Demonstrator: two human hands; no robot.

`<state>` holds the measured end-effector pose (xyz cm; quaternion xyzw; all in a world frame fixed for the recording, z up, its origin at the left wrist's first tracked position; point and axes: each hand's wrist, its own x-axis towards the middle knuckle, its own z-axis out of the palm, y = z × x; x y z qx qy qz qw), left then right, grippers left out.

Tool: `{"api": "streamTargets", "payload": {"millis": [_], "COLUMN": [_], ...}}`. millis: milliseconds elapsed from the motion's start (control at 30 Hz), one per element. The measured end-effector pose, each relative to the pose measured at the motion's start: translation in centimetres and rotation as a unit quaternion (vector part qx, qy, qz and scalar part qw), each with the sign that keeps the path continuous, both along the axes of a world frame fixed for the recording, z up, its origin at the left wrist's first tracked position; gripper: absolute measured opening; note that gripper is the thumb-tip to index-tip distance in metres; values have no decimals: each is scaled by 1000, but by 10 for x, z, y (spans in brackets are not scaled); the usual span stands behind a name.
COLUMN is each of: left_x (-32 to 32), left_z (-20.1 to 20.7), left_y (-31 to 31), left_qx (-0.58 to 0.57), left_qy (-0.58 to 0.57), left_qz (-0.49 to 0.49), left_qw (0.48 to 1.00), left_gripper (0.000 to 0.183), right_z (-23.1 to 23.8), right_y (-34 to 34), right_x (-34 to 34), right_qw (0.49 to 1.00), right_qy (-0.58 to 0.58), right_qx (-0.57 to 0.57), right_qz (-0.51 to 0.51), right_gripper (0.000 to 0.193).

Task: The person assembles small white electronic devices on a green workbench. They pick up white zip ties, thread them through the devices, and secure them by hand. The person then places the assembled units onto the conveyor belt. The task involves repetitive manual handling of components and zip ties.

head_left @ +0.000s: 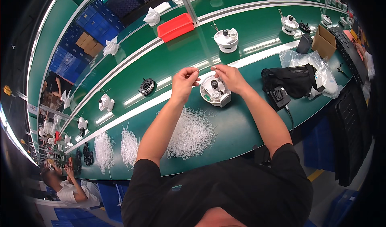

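I've got both hands pinched on a thin clear plastic tie (206,68): left hand (185,81), right hand (230,77), above the white round housing (215,91) (red bin (175,26) and cardboard box (324,42) sit farther back).

Head camera looks steeply down, close over the green workbench (241,134).

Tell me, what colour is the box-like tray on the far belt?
The tray is bright red, seen best in the head view.

Left hand (184,81) and right hand (230,77) pinching a thin clear strand (206,69), above white round housing (215,91) (green bench (241,126))
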<state>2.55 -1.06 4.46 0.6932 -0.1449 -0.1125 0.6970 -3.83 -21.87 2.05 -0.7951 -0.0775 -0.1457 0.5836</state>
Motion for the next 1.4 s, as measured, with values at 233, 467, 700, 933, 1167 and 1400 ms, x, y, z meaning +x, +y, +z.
{"api": "streamTargets", "payload": {"millis": [233,467,700,933,1167,1400], "left_x": [8,7,12,9,-2,-6], "left_z": [-9,-9,-10,-15,-19,-22], "left_y": [-22,-29,-28,-27,-25,-26], "left_qx": [-88,-55,82,192,325,353], "left_qy": [-2,11,-31,-122,-446,-417], "left_qz": [-23,-82,-86,-67,-72,-41], "left_qw": [996,995,992,971,831,837], "left_gripper": [18,19,12,14,9,11], "right_z": [4,-4,-4,-1,-23,-33], "right_y": [2,-3,1,2,1,-11], "right_x": [0,6,1,1,15,13], "right_qw": [999,997,1000,999,973,985], "right_qy": [-15,-23,14,37,37,77], "right_qx": [-41,-74,7,13,228,146], "right_qz": [6,21,15,21,-24,-41], "right_gripper": [21,23,25,25,23,23]}}
